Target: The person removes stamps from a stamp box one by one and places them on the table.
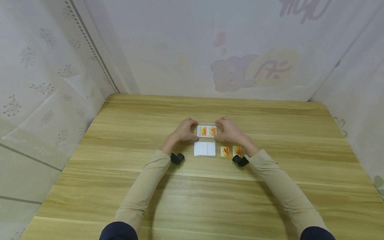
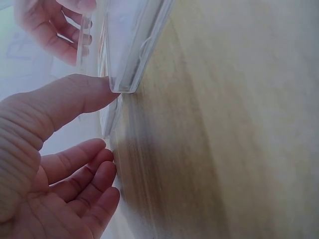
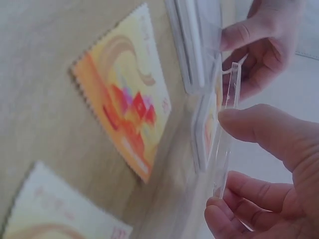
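My right hand (image 1: pixel 230 130) holds a thin clear plastic cover (image 3: pixel 230 94) by its edges, thumb on one side and fingertips on the other. The cover is above a small flat case (image 1: pixel 207 131) with two orange-yellow stamps side by side on its white inside. On the other side of that case is my left hand (image 1: pixel 183 129), thumb and fingers spread apart. In the left wrist view its thumb (image 2: pixel 75 99) reaches the corner of a second clear case (image 2: pixel 137 50), and its fingers are loosely bent. This second case, white inside, lies nearer my body in the head view.
Two more orange-yellow stamps lie on the wooden table: one stamp (image 1: pixel 224 151) right of the nearer case, another stamp (image 1: pixel 236 150) beside my right wrist. A black wrist camera (image 1: pixel 177 159) is on each wrist. Pale printed cloth (image 1: pixel 168 50) hangs behind the table.
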Tool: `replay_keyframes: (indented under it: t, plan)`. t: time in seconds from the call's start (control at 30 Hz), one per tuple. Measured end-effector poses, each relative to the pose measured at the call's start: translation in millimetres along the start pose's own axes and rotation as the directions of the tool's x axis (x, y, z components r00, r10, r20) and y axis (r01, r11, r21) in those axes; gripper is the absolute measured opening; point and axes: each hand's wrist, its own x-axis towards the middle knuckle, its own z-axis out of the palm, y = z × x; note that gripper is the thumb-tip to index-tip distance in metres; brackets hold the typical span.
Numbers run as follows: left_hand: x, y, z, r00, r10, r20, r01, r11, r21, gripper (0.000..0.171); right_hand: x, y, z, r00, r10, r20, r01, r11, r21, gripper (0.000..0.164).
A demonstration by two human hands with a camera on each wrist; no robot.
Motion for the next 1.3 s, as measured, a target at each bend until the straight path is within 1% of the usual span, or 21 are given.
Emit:
replay_keyframes:
  t: [0.13, 0.37, 0.6, 0.73, 0.93, 1.3]
  plan:
    - [-0.4, -0.1, -0.6, 1.0, -0.007, 0.001, 0.007, 1.0, -0.006, 0.063, -5, 1, -4, 1.0, -0.014, -0.011, 0.014, 1.0, 0.01, 0.065]
    - [-1.0, -1.2, 0.8, 1.0, -0.013, 0.005, 0.013, 1.0, -0.013, 0.062, -11, 4, -10, 0.998, -0.047, -0.036, 0.044, 0.997, -0.062, 0.063]
    - [-1.7, -2.1, 2.2, 1.0, -0.017, 0.001, 0.017, 1.0, -0.014, 0.061, -16, 8, -15, 0.998, -0.05, -0.035, 0.047, 0.995, -0.083, 0.063]
    - [-2.4, -2.1, 2.6, 1.0, -0.014, 0.008, 0.015, 1.0, -0.023, 0.06, -19, 13, -18, 0.999, -0.032, -0.025, 0.03, 0.997, -0.071, 0.064]
    - [-3.2, -0.8, 1.5, 1.0, -0.007, 0.009, 0.007, 1.0, -0.026, 0.058, -24, 18, -23, 0.999, -0.021, -0.034, 0.019, 0.998, -0.064, 0.065]
    - [-0.6, -1.4, -0.4, 1.0, 0.0, 0.01, 0.001, 1.0, -0.017, 0.057, -34, 24, -35, 0.999, -0.032, -0.036, 0.03, 0.998, -0.063, 0.064]
